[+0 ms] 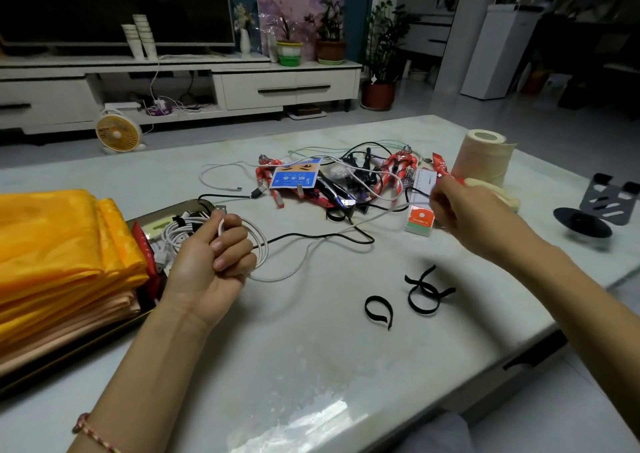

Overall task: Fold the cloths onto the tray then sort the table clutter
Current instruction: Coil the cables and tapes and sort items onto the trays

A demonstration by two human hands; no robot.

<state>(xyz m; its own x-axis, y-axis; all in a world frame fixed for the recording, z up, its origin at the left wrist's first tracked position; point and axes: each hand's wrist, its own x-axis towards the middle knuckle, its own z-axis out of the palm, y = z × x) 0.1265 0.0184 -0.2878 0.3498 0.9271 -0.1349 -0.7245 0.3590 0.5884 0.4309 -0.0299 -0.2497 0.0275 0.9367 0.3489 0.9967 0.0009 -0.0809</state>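
Passage: bare table (294,366) front centre (two black straps (424,310) excepted); obstructions: cable-and-toy heap (346,182) beyond, laden tray (69,357) left.

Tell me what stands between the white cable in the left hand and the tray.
Nothing visible does. The left hand grips the coiled white cable right beside the tray. The cable's loose end, though, trails right toward the clutter pile and crosses a black cable, which may drag along.

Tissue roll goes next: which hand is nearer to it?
Right. The right hand sits close in front of the tissue roll; the left hand grips a white cable far off beside the tray.
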